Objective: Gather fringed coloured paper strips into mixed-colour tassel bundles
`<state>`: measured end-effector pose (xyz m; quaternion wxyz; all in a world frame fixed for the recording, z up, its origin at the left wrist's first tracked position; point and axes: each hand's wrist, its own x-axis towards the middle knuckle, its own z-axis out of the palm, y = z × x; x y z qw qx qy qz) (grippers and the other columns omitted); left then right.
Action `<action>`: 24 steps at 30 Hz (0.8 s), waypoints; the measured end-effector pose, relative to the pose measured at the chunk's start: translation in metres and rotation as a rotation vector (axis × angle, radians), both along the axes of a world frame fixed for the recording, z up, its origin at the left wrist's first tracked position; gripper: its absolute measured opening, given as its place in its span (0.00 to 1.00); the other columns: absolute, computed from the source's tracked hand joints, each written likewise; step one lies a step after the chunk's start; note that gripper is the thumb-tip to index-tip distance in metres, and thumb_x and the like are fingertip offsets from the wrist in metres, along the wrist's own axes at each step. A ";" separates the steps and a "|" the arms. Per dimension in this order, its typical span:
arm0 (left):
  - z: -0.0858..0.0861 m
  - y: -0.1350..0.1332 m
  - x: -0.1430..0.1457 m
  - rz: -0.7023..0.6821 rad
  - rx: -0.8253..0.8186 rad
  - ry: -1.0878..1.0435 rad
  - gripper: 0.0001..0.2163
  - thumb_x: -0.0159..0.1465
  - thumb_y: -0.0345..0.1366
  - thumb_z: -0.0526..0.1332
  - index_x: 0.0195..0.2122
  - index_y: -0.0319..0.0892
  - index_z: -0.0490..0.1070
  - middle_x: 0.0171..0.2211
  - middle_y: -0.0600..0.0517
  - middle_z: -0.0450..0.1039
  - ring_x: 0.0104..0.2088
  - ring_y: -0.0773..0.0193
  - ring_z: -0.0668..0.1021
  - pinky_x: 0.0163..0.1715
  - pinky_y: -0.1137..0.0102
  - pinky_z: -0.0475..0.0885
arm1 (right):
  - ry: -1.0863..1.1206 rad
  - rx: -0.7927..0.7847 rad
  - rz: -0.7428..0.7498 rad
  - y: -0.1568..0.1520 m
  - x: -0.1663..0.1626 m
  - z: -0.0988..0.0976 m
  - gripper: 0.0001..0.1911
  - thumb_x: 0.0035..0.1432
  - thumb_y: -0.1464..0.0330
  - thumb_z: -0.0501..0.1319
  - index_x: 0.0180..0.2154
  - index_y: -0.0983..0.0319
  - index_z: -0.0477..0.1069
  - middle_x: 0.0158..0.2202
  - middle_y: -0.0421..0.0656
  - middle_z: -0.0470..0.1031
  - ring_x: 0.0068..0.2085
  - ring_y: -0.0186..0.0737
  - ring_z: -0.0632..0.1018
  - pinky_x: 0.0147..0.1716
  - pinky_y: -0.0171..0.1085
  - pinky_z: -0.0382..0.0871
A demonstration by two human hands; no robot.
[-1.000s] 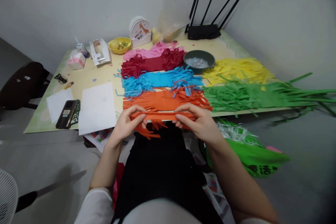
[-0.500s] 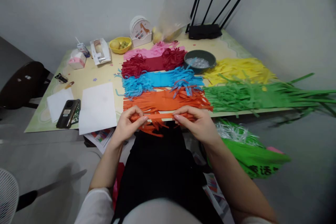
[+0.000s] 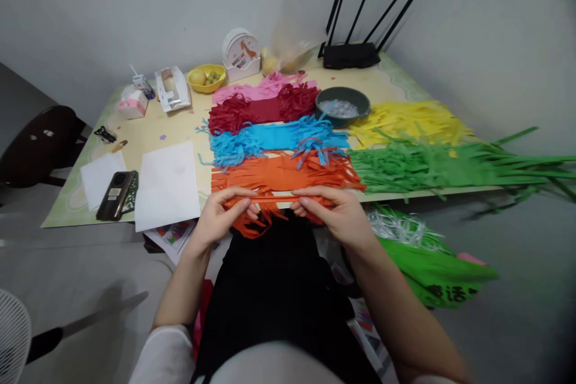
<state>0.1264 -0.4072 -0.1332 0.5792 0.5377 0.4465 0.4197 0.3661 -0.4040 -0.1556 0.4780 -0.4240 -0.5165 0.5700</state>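
Stacks of fringed paper in pink, dark red, blue, orange, yellow and green already lie on the desk (image 3: 148,132), while the left hand (image 3: 219,219) and right hand (image 3: 338,214) each pinch one orange fringed strip (image 3: 274,199) at the desk's near edge, seemingly unfinished.

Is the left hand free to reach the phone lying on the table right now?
Probably not at once: the left hand and right hand both pinch the orange fringed paper. Nothing blocks the path to the phone.

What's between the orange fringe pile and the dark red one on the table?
The blue fringed paper lies between the orange pile and the dark red pile, touching both, as the head view shows.
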 end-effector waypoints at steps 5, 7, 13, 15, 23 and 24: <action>-0.006 0.003 0.001 0.021 -0.100 -0.197 0.09 0.55 0.36 0.70 0.36 0.38 0.81 0.27 0.48 0.79 0.24 0.66 0.79 0.30 0.72 0.74 | 0.191 -0.054 0.041 0.002 -0.002 -0.005 0.11 0.50 0.62 0.71 0.36 0.59 0.82 0.29 0.44 0.82 0.28 0.36 0.82 0.30 0.33 0.78; -0.011 0.002 0.002 0.011 -0.125 -0.258 0.07 0.54 0.35 0.70 0.32 0.38 0.81 0.26 0.48 0.79 0.23 0.67 0.78 0.27 0.72 0.73 | 0.254 -0.064 0.046 0.003 -0.003 -0.007 0.09 0.48 0.62 0.73 0.30 0.60 0.82 0.26 0.43 0.81 0.26 0.35 0.81 0.27 0.32 0.76; -0.013 -0.004 -0.007 -0.090 0.069 -0.161 0.05 0.60 0.33 0.64 0.30 0.40 0.80 0.27 0.50 0.78 0.27 0.65 0.79 0.36 0.69 0.75 | 0.057 0.212 0.020 -0.001 -0.002 -0.007 0.05 0.56 0.71 0.64 0.30 0.60 0.79 0.27 0.41 0.80 0.27 0.35 0.80 0.27 0.31 0.74; -0.002 -0.005 -0.013 -0.170 0.205 0.097 0.06 0.62 0.31 0.62 0.31 0.40 0.79 0.37 0.46 0.80 0.39 0.59 0.81 0.46 0.64 0.73 | -0.127 0.436 0.051 -0.003 0.000 -0.003 0.10 0.56 0.76 0.60 0.32 0.60 0.79 0.29 0.41 0.80 0.30 0.35 0.80 0.31 0.33 0.75; 0.020 0.003 0.004 -0.341 0.303 0.391 0.10 0.67 0.38 0.59 0.42 0.42 0.79 0.37 0.48 0.81 0.38 0.61 0.81 0.41 0.71 0.72 | -0.357 0.881 0.190 -0.001 -0.005 0.015 0.14 0.56 0.81 0.56 0.36 0.60 0.76 0.32 0.42 0.80 0.34 0.35 0.80 0.37 0.34 0.74; 0.018 0.004 0.006 -0.353 0.274 0.381 0.10 0.67 0.38 0.59 0.41 0.41 0.79 0.34 0.49 0.81 0.35 0.63 0.81 0.37 0.73 0.72 | -0.363 0.892 0.196 -0.001 -0.004 0.015 0.14 0.56 0.81 0.56 0.36 0.60 0.76 0.33 0.43 0.80 0.34 0.34 0.80 0.37 0.34 0.74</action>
